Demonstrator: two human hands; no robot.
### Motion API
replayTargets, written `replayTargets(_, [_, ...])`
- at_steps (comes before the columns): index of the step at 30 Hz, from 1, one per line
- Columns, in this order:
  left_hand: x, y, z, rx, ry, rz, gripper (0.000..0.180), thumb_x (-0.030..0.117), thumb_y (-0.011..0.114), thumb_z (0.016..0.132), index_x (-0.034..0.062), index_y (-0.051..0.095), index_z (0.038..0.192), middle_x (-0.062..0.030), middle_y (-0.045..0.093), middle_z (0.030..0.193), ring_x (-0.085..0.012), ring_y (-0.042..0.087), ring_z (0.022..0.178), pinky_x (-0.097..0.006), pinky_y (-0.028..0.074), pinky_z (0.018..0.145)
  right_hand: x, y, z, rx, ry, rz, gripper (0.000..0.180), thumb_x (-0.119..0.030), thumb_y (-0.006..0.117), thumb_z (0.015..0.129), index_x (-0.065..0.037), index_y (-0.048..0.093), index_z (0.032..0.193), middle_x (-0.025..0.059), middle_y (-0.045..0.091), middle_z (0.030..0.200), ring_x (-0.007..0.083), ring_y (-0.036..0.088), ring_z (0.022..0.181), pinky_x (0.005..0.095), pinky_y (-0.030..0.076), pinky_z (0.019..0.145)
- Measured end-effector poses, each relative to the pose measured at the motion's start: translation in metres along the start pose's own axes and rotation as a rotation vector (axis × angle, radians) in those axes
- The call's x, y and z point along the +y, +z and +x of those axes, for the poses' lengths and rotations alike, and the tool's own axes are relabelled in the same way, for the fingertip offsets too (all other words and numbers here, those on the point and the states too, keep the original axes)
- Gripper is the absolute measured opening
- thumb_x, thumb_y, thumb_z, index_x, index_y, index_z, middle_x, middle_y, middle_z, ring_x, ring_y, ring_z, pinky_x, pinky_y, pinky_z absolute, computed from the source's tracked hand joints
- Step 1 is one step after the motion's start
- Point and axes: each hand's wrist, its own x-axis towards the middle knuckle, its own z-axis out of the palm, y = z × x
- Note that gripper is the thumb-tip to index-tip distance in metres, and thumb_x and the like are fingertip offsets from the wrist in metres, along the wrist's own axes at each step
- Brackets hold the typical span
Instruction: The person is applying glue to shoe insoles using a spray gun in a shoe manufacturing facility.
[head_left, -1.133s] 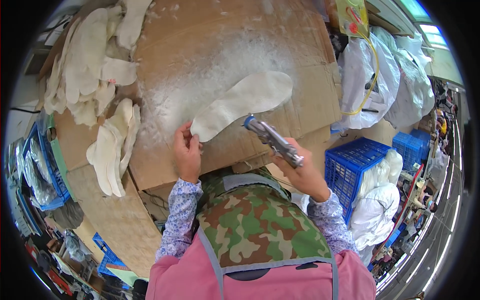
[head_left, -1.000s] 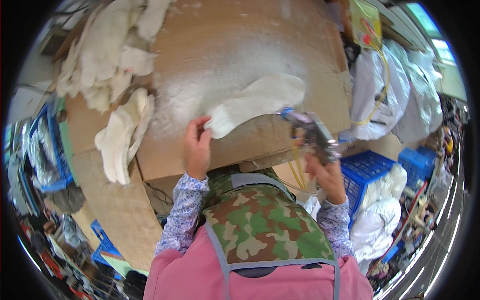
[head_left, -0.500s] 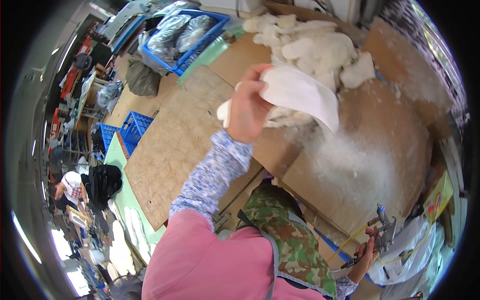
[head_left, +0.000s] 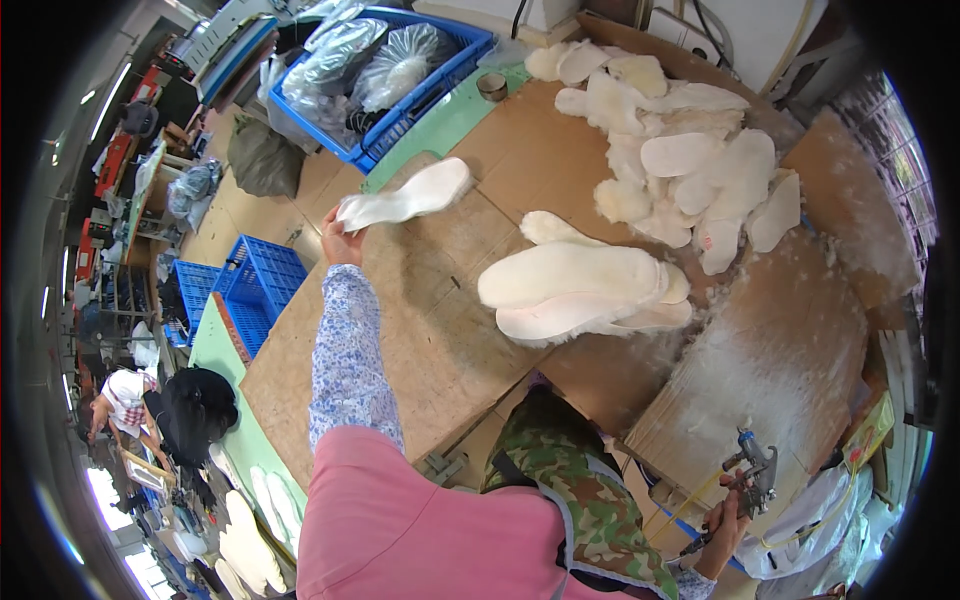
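My left hand (head_left: pixel 341 240) is stretched out to the left and holds a white shoe insole (head_left: pixel 405 197) by its end, above the brown cardboard-covered table (head_left: pixel 420 330). My right hand (head_left: pixel 729 508) is low at the right and grips a metal spray gun (head_left: pixel 752 472) with a hose, beside a cardboard sheet dusted white (head_left: pixel 775 360). A small stack of white insoles (head_left: pixel 580 288) lies in the middle of the table. A bigger heap of white insoles (head_left: pixel 690 160) lies further back.
A blue crate with clear plastic bags (head_left: pixel 395 75) stands at the far left of the table. An empty blue crate (head_left: pixel 250 290) sits below the table's left edge. Another person (head_left: pixel 125 395) works at lower left. White bags (head_left: pixel 820 540) lie at lower right.
My left hand lifted the insole off the dusted cardboard and carried it far to the left. My view swung left. My right hand with the spray gun dropped to the right.
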Motion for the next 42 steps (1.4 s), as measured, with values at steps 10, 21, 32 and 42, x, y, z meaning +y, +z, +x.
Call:
replayTargets(10, [-0.029, -0.071, 0.004, 0.516, 0.453, 1.587, 0.049, 0.024, 0.051, 0.088, 0.004, 0.04, 0.131, -0.0159, 0.053, 0.115, -0.0373, 0.053, 0.103, -0.043, 0.046, 0.082, -0.014, 0.062, -0.013, 0.043, 0.027, -0.07, 0.037, -0.016, 0.051, 0.094, -0.001, 0.046, 0.128, 0.0072, 0.058, 0.106, 0.0017, 0.031, 0.044, 0.0188, 0.033, 0.043])
replayTargets(21, [-0.078, 0.163, -0.233, -0.795, 0.611, 1.469, 0.045, 0.014, 0.056, 0.081, 0.0032, 0.049, 0.124, -0.0173, 0.046, 0.123, -0.0356, 0.044, 0.115, -0.046, 0.038, 0.093, -0.009, 0.048, -0.013, 0.046, 0.061, -0.001, 0.035, -0.013, 0.05, 0.094, -0.002, 0.048, 0.128, 0.0067, 0.059, 0.107, 0.0012, 0.034, 0.045, 0.0188, 0.035, 0.045])
replayTargets(32, [-0.161, 0.284, -0.277, -1.25, 0.752, 1.721, 0.066, 0.017, 0.061, 0.074, 0.0061, 0.037, 0.134, -0.0187, 0.047, 0.12, -0.0342, 0.044, 0.115, -0.047, 0.039, 0.091, 0.025, -0.003, -0.019, 0.07, 0.047, 0.087, 0.034, -0.015, 0.053, 0.093, -0.004, 0.05, 0.126, 0.0035, 0.061, 0.104, 0.0004, 0.035, 0.048, 0.0187, 0.035, 0.045])
replayTargets(42, [-0.148, 0.287, -0.19, -1.685, 0.149, 1.245, 0.065, 0.014, 0.058, 0.079, 0.0133, 0.033, 0.14, -0.0198, 0.046, 0.124, -0.0338, 0.043, 0.119, -0.037, 0.033, 0.103, 0.054, -0.068, -0.025, 0.156, 0.024, 0.182, 0.03, -0.018, 0.058, 0.091, -0.001, 0.054, 0.115, 0.0056, 0.064, 0.1, 0.001, 0.038, 0.047, 0.0175, 0.036, 0.042])
